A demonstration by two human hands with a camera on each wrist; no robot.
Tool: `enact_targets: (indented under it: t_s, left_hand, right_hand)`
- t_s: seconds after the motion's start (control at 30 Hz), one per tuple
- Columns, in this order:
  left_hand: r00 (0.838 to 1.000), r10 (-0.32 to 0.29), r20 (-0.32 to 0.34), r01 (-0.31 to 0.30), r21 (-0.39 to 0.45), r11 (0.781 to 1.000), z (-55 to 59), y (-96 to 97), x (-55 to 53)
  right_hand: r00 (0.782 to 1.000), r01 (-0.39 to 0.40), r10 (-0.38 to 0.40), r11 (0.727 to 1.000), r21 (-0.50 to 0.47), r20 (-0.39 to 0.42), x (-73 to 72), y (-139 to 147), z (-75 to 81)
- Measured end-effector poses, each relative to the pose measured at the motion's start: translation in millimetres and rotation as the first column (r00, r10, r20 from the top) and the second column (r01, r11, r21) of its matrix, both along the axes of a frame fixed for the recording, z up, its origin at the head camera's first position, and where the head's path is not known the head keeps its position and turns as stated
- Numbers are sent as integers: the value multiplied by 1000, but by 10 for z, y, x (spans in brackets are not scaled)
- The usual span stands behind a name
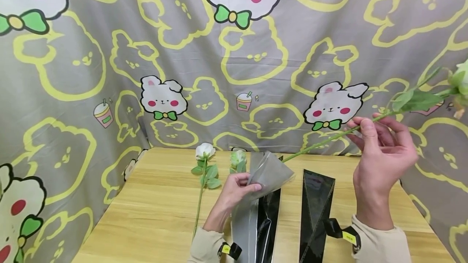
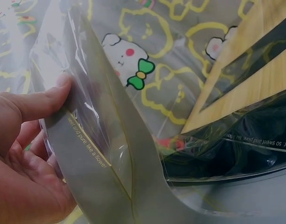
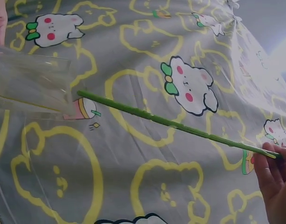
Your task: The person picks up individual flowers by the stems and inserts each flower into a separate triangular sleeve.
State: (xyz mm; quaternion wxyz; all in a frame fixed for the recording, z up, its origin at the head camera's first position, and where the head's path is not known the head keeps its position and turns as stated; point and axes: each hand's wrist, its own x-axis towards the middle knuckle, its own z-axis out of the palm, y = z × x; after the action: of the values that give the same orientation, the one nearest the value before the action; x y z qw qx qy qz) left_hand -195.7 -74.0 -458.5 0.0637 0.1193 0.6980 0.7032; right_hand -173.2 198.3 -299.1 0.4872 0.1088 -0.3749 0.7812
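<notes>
My left hand (image 1: 237,192) pinches the upper part of a translucent grey flower sleeve (image 1: 272,175) between thumb and fingers. Gold lettering runs along the sleeve (image 2: 89,144) in the left wrist view. My right hand (image 1: 382,153) pinches the green stem (image 1: 321,143) of an artificial white rose (image 1: 461,80), whose bloom is cut off by the frame's right edge. The stem slants down leftward toward the sleeve. Seen from the right wrist, the stem's tip (image 3: 81,94) stands close to the sleeve's edge, seemingly just outside it.
On the wooden table (image 1: 153,210) lie a second white rose (image 1: 205,150) at left and a greenish-white one (image 1: 238,157) partly hidden behind my left hand. Black sleeves (image 1: 268,224) lie under the left hand, with another black sleeve (image 1: 317,210) to the right. A patterned grey curtain (image 1: 204,64) surrounds the table.
</notes>
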Motion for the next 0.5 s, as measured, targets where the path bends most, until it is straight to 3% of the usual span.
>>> enact_targets:
  t_s: [0.1, 0.23, 0.37, 0.5]
  left_hand:
    - [1000, -10, -2, 10, -8, 1000, 6, 14, -5]
    - [1000, -6, 2, 6, -5, 1000, 20, 19, 8]
    - [1000, -11, -4, 11, 5, 1000, 41, 14, 27]
    - [1000, -17, -20, 17, 9, 1000, 66, 17, 44]
  right_hand:
    - [998, -51, 49, 998, 41, 33, 6, -56, -53]
    - [983, -127, 100, 974, 185, 153, 14, -192, -189]
    - [956, -216, 137, 927, 307, 258, 17, -333, -329]
    - [942, -270, 157, 881, 389, 298, 6, -455, -429]
